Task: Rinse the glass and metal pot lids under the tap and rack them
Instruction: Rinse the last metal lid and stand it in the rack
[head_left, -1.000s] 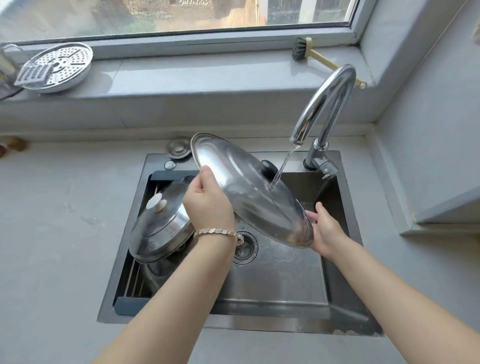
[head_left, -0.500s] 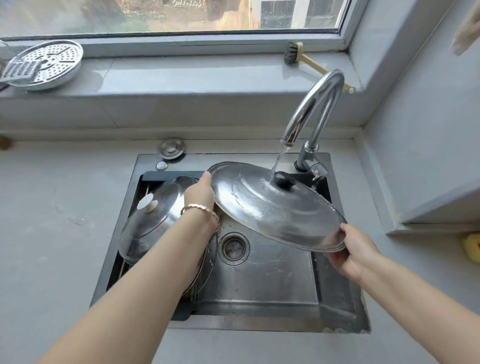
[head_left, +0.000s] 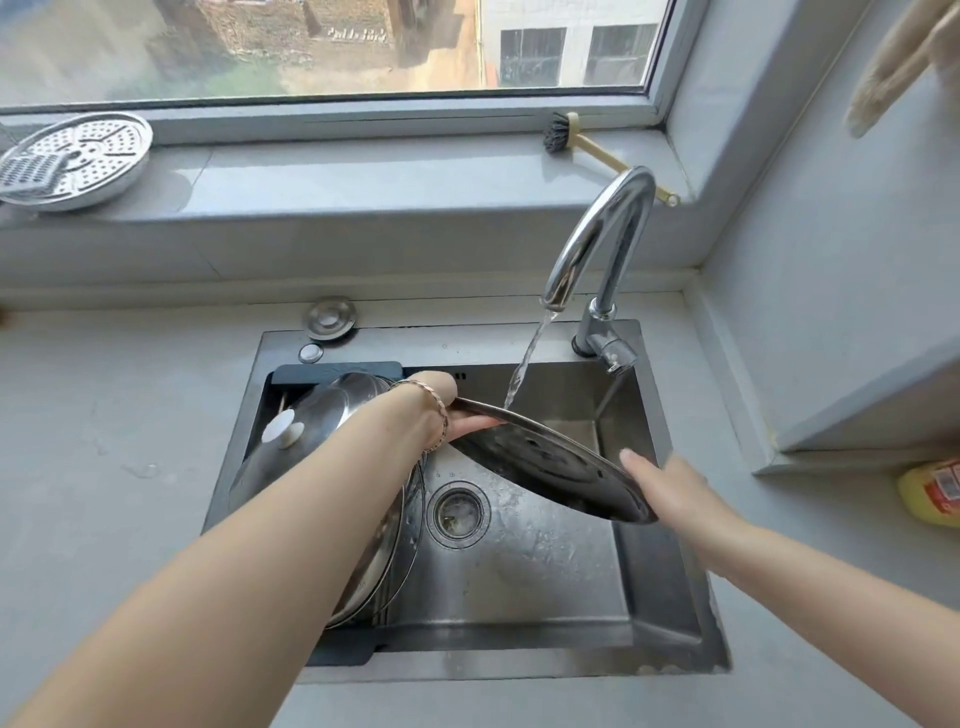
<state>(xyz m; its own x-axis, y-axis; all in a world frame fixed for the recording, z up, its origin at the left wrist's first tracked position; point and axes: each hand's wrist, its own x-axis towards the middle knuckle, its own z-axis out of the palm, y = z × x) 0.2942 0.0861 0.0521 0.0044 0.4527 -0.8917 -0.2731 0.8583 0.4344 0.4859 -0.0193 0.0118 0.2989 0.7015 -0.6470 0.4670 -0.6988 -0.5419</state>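
I hold a large metal pot lid (head_left: 545, 457) over the sink (head_left: 519, 587), its underside turned up toward me. My left hand (head_left: 457, 410) grips its far left rim and my right hand (head_left: 660, 483) holds its near right rim. Water runs from the chrome tap (head_left: 597, 249) onto the lid's far edge. Another metal lid with a white knob (head_left: 311, 436) leans in the dark rack (head_left: 337, 375) at the sink's left side, partly hidden by my left forearm. More rims show behind it.
A perforated steamer plate (head_left: 78, 156) and a brush (head_left: 561, 136) lie on the window sill. A round metal cap (head_left: 330, 317) sits behind the sink. A yellow bottle (head_left: 930, 493) stands at the right on the grey counter (head_left: 104, 441). A wall corner juts out at the right.
The lid has been flipped from knob side up to underside up, and lowered. My left hand has turned over at the far rim; my right hand has moved onto the near rim.
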